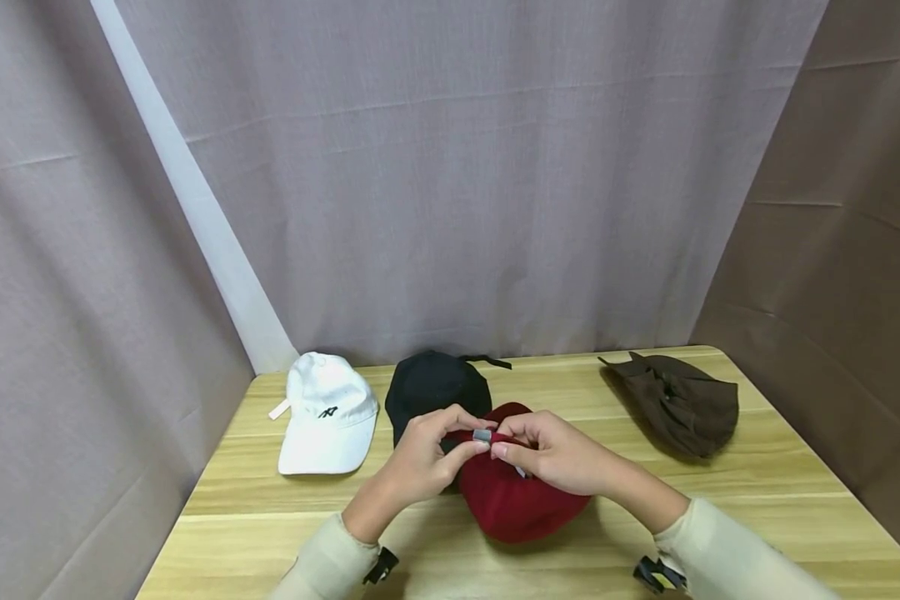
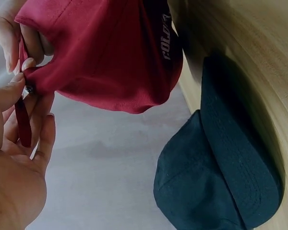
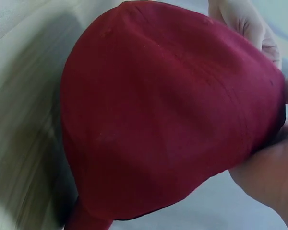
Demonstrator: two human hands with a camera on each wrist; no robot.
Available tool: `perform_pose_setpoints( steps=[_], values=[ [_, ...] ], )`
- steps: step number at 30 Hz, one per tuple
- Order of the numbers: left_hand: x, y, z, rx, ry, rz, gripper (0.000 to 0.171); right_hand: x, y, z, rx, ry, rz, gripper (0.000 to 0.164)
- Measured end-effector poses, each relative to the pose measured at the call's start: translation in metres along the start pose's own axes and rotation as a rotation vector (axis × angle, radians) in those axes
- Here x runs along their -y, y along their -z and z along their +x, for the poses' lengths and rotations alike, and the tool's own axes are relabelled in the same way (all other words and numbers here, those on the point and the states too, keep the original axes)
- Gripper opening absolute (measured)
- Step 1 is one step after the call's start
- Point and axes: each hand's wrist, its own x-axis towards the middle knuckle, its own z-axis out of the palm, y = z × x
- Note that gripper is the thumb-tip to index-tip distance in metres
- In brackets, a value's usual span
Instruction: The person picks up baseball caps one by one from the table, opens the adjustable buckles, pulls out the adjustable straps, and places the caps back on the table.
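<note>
A red baseball cap [image 1: 525,504] is held over the front middle of the table, its back strap toward the top. My left hand [image 1: 427,454] pinches the strap at a small silver buckle [image 1: 482,435] between thumb and fingers. From the other side, my right hand [image 1: 562,454] pinches the strap close beside the buckle. In the left wrist view, a loose strap end [image 2: 23,124] hangs past the left fingers, and pale lettering [image 2: 166,37] shows on the cap. The crown [image 3: 158,115] fills the right wrist view and hides most of the fingers.
Behind the hands lies a black cap [image 1: 431,383], partly covered by the left hand and red cap. A white cap [image 1: 326,450] sits at the left, and a dark brown hat [image 1: 675,408] at the right. Curtains [image 1: 480,208] hang behind the wooden table [image 1: 255,533].
</note>
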Motion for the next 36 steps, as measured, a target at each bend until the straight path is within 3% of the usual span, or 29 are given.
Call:
perform_pose_setpoints(
  steps=[12,18,22,27,36],
  values=[
    [-0.003,0.000,-0.002,-0.036,-0.005,0.084,0.018,0.011,-0.014,0.004,-0.126,-0.066,-0.072,0.034],
    [-0.005,0.000,-0.002,-0.042,-0.014,0.107,0.018,0.012,-0.020,0.005,-0.177,-0.123,-0.090,0.030],
    [-0.005,-0.003,-0.001,-0.037,-0.007,0.107,0.017,0.012,-0.020,0.005,-0.207,-0.113,-0.111,0.028],
    [-0.003,-0.006,-0.001,-0.011,-0.005,0.090,0.017,0.011,-0.018,0.005,-0.190,-0.061,-0.090,0.026],
    [-0.004,-0.007,0.000,0.025,0.009,0.067,0.016,0.007,-0.014,0.007,-0.149,-0.052,-0.082,0.026]
  ],
)
